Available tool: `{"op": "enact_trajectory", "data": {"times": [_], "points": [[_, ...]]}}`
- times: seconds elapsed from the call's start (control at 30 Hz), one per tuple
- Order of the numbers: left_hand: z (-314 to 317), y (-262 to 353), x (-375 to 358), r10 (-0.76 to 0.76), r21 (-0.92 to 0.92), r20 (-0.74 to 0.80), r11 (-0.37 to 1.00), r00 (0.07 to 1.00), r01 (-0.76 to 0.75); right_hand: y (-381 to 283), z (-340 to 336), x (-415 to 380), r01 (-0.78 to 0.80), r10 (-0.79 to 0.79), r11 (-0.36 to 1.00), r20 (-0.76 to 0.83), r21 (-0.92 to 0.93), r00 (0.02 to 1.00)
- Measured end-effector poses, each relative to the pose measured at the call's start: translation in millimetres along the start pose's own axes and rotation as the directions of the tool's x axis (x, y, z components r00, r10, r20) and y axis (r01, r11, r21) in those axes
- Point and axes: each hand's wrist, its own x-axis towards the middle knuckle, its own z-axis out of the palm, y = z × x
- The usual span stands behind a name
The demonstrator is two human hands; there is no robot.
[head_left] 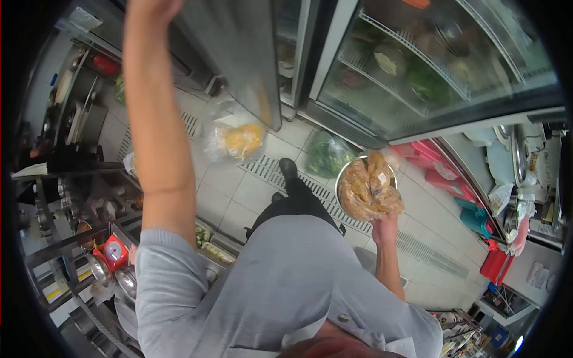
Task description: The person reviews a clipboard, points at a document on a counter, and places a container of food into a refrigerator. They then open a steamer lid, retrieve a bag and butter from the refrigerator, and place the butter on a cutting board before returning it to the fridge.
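My right hand (385, 230) grips the near rim of a round metal bowl (341, 190). Piled in the bowl are clear plastic bags of brown food (365, 188), rising above its rim. My left arm stretches far forward, and only part of my left hand (156, 6) shows at the top edge of the view, its fingers cut off. Close beside that hand and forearm stands a grey fridge door (239, 53), swung outward. Whether the hand touches the door is hidden.
A glass-door fridge (430, 71) with stocked wire shelves stands ahead on the right. On the tiled floor lie a bag of yellow food (242, 140) and a bag of greens (328, 155). Pink crates (430, 156) line the right side. A red scale (114, 250) sits at the left.
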Motion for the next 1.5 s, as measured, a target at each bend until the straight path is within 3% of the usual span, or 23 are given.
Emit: {"op": "enact_trajectory", "data": {"times": [0.07,0.1,0.23,0.27,0.3,0.4,0.6,0.73,0.87,1.0,1.2,1.27,1.5], "points": [[-90.6,14.2,-36.9,-0.208,-0.26,-0.141,0.951,0.968,0.167,25.0,2.5,36.4,-0.029,0.035,0.998,0.116,-0.047,0.993],[-95.9,38.3,-57.5,-0.181,-0.199,-0.181,0.969,0.967,0.144,38.6,11.1,59.4,-0.052,0.065,0.995,0.165,-0.081,0.984],[-244.7,66.9,-101.3,-0.148,-0.101,-0.216,0.987,0.965,0.129,86.5,71.9,157.4,-0.168,0.239,0.96,0.34,-0.225,0.91],[-281.2,71.1,-120.2,0.018,0.074,-0.458,0.997,0.889,0.018,96.0,92.4,189.8,-0.139,0.227,0.962,0.402,-0.236,0.887],[-306.9,70.8,-126.9,-0.003,0.274,-0.508,0.948,0.861,0.165,108.6,113.8,207.0,-0.157,0.259,0.953,0.431,-0.258,0.864],[-377.6,61.9,-133.7,-0.014,0.422,-0.68,0.81,0.733,0.407,114.9,213.2,238.2,-0.143,0.299,0.917,0.404,-0.372,0.865],[-479.9,39.6,-156.0,0.061,0.498,-0.79,0.644,0.61,0.581,174.9,328.8,309.0,-0.275,0.4,0.889,0.33,-0.366,0.855],[-526.7,23.5,-175.7,0.072,0.498,-0.827,0.555,0.558,0.667,204.3,374.4,335.2,-0.323,0.405,0.908,0.368,-0.266,0.837],[-550.5,5.4,-215.8,0.062,0.452,-0.869,0.502,0.491,0.737,211.3,409.3,355.9,-0.264,0.342,0.935,0.409,-0.236,0.846],[-572.9,-25.4,-260.9,0.051,0.409,-0.901,0.433,0.431,0.804,239.6,403.7,384.9,-0.31,0.388,0.913,0.334,-0.265,0.859],[-594.4,-77.4,-369.2,0.034,0.317,-0.945,0.335,0.324,0.887,266.3,416.7,425.1,-0.262,0.333,0.926,0.264,-0.271,0.905],[-599.3,-108.9,-405.6,0.027,0.275,-0.959,0.335,0.282,0.901,272.7,433.1,459.8,-0.223,0.3,0.936,0.285,-0.272,0.91],[-611.6,-123.6,-468.5,0.003,0.237,-0.968,0.335,0.251,0.912,279.6,488.4,484.3,-0.182,0.25,0.954,0.3,-0.238,0.92]]}}
